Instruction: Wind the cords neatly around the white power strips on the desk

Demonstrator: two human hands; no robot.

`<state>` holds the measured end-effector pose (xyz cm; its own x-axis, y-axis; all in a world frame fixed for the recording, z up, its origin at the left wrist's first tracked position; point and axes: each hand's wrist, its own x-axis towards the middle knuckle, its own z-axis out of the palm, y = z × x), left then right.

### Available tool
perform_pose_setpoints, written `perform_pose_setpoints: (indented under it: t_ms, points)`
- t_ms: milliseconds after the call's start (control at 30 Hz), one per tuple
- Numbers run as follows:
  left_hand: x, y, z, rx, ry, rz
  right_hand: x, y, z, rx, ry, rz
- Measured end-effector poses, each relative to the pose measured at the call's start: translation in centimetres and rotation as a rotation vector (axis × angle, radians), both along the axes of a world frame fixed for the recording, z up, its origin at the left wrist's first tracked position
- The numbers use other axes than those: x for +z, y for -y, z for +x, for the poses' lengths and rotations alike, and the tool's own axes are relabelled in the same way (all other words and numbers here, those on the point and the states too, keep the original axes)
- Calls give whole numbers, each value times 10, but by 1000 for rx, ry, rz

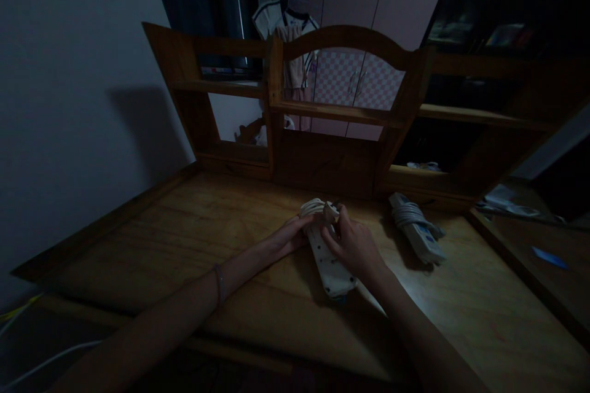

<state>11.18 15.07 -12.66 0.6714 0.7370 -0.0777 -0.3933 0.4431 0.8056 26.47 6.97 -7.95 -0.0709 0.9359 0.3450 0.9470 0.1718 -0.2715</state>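
A white power strip (332,263) is held over the wooden desk with its screw-dotted underside facing up. Its white cord (312,206) is bundled in loops at the far end. My left hand (295,234) grips the strip and the coils from the left side, its fingers closed and partly hidden. At the top of the strip, the fingers of my right hand (353,239) pinch the plug (330,212) at the cord's end. A second power strip (420,236), with its grey-white cord wound round it, lies on the desk to the right.
The wooden desk (221,209) carries a shelf unit (329,112) along its back edge. A wall (83,104) borders the left side. On a lower surface at right lies a blue card-like item (549,256). A white cable (55,356) hangs at lower left.
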Motion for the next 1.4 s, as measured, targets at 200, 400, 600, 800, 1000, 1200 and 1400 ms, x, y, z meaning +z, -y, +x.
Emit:
perform_pose_setpoints:
  t_ms: [200,400,600,800,1000,1200,1400]
  points:
    - [5,2,0,10,-12,-17,-1,-1,0,-3,17,7]
    - [0,-1,1,10,-17,-22,0,-1,0,12,12,18]
    - [-4,-3,1,19,-34,-24,0,0,-1,-3,16,22]
    - [2,0,0,31,-40,-29,0,0,-1,3,25,25]
    - [4,2,1,24,-5,-22,-2,0,0,9,23,24]
    - [3,1,0,32,-56,-36,1,1,0,8,16,10]
    - [3,1,0,18,-38,-40,3,1,-1,-6,18,-1]
